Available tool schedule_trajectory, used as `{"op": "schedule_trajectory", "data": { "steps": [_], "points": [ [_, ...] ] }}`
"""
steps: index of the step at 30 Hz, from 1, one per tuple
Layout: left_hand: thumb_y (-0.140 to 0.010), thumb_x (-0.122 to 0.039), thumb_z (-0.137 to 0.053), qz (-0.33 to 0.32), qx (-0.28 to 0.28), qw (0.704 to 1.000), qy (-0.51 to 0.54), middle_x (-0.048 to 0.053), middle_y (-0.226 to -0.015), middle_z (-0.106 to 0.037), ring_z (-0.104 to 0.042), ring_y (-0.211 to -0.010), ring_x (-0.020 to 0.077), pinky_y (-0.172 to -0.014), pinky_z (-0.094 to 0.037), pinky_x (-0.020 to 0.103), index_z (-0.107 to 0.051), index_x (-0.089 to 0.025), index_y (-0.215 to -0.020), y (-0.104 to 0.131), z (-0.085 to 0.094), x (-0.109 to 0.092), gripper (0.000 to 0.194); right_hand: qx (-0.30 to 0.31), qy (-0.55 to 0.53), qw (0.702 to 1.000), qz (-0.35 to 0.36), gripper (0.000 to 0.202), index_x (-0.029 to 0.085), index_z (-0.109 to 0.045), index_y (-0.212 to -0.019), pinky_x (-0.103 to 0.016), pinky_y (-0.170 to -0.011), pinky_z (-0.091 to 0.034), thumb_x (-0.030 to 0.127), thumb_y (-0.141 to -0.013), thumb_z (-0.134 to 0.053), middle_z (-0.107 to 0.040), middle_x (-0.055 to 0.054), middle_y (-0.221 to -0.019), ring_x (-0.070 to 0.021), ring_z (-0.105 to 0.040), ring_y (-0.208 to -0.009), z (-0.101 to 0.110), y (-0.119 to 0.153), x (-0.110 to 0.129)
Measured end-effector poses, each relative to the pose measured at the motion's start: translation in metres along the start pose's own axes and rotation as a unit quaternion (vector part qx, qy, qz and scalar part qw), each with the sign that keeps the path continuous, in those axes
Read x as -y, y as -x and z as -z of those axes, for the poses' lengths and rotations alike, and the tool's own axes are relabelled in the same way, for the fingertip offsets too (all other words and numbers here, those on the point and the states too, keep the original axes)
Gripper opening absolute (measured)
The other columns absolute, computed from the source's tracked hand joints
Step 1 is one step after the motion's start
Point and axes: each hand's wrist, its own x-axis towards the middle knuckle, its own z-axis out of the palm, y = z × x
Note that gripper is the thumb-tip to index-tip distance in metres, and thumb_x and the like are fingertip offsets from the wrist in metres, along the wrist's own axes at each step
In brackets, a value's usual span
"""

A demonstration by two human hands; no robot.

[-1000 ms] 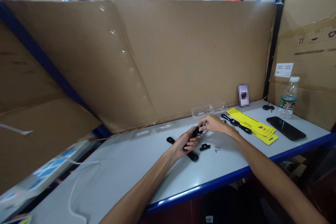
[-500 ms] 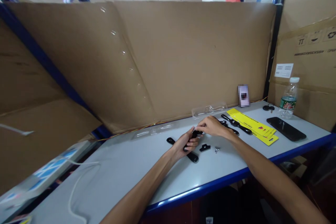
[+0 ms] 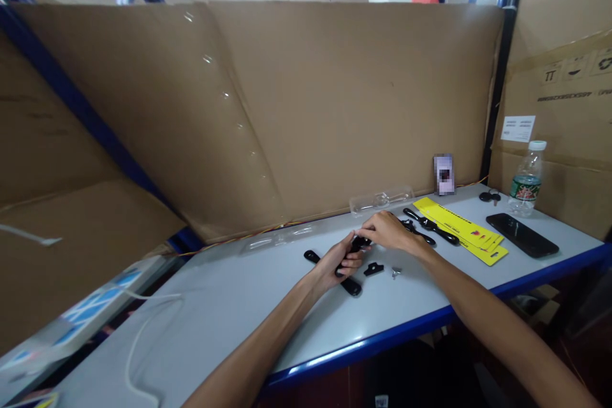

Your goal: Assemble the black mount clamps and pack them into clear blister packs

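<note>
Hands on black tool [image 3: 361, 243].
Left hand [image 3: 337, 258] grips it; right hand [image 3: 386, 231] at far end, pinch unclear, barely shifted: same step, apparently.

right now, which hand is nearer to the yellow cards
Right: the right hand is left of the yellow cards; the left hand is farther left.

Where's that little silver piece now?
In the head view, the silver piece lies on the table, just right of the small black part, below the right hand in frame.

Black tool [image 3: 360, 243] partly behind the fingers [image 3: 352, 263]
</note>
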Motion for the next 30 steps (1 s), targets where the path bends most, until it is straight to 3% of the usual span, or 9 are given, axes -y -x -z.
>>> {"op": "schedule_trajectory", "data": {
  "steps": [3,9,13,18,21,26,30],
  "points": [
    [-0.102,-0.051,-0.038,0.006,-0.008,1.000,-0.003,-0.011,-0.053,-0.027,-0.021,-0.034,0.0024,-0.028,-0.011,0.011,-0.054,-0.012,-0.092,0.001,-0.002,-0.001,0.044,-0.019,0.029,0.999,-0.028,0.044,0.016,-0.073,-0.067,-0.026,-0.054,-0.020,0.046,-0.095,-0.056,-0.062,-0.003,-0.059,-0.0111,-0.043,-0.054,0.000,0.001,-0.001],
    [-0.103,-0.051,-0.033,0.000,-0.018,1.000,-0.004,-0.011,-0.053,-0.027,-0.019,-0.034,0.0020,-0.028,-0.011,0.011,-0.054,-0.013,-0.087,0.002,-0.005,-0.001,0.046,0.000,-0.008,1.000,0.006,0.051,0.014,-0.072,-0.065,-0.025,-0.054,-0.021,0.048,-0.097,-0.053,-0.060,-0.001,-0.057,-0.0093,-0.041,-0.054,-0.001,0.000,0.000],
    [-0.104,-0.051,-0.029,0.004,-0.019,1.000,-0.011,-0.011,-0.052,-0.027,-0.018,-0.034,0.0021,-0.028,-0.011,0.011,-0.055,-0.012,-0.089,0.003,-0.009,-0.001,0.050,-0.010,0.038,0.999,-0.032,0.046,0.015,-0.074,-0.068,-0.026,-0.055,-0.023,0.047,-0.097,-0.055,-0.065,-0.005,-0.063,-0.0115,-0.048,-0.057,0.000,0.001,0.003],
    [-0.103,-0.050,-0.031,0.000,-0.025,1.000,-0.010,-0.011,-0.052,-0.027,-0.019,-0.034,0.0020,-0.028,-0.010,0.011,-0.054,-0.013,-0.087,0.004,-0.009,-0.002,0.047,0.007,0.010,1.000,0.002,0.053,0.015,-0.073,-0.067,-0.025,-0.054,-0.021,0.050,-0.099,-0.050,-0.066,-0.004,-0.061,-0.0098,-0.045,-0.054,0.000,0.001,0.003],
    [-0.103,-0.051,-0.031,0.008,-0.010,1.000,-0.005,-0.011,-0.052,-0.027,-0.019,-0.034,0.0025,-0.027,-0.010,0.011,-0.055,-0.012,-0.090,0.004,-0.007,-0.002,0.047,-0.014,0.042,0.999,-0.026,0.049,0.016,-0.075,-0.070,-0.027,-0.055,-0.021,0.049,-0.098,-0.052,-0.068,-0.006,-0.064,-0.0109,-0.047,-0.056,0.001,0.002,0.003],
    [-0.102,-0.051,-0.039,0.001,0.005,1.000,-0.002,-0.011,-0.053,-0.028,-0.021,-0.034,0.0020,-0.028,-0.012,0.010,-0.054,-0.013,-0.090,0.003,-0.004,-0.001,0.042,0.011,0.036,0.999,-0.023,0.055,0.015,-0.075,-0.071,-0.025,-0.056,-0.023,0.053,-0.099,-0.049,-0.069,-0.006,-0.066,-0.0111,-0.049,-0.058,0.003,0.002,0.007],
    [-0.102,-0.053,-0.035,0.008,-0.007,1.000,-0.014,-0.011,-0.053,-0.027,-0.020,-0.034,0.0025,-0.027,-0.012,0.011,-0.055,-0.012,-0.092,0.002,-0.005,-0.001,0.047,-0.007,0.068,0.997,-0.042,0.051,0.017,-0.078,-0.078,-0.026,-0.058,-0.026,0.053,-0.099,-0.047,-0.073,-0.009,-0.075,-0.0151,-0.058,-0.065,0.004,0.003,0.011]
  ]
}}
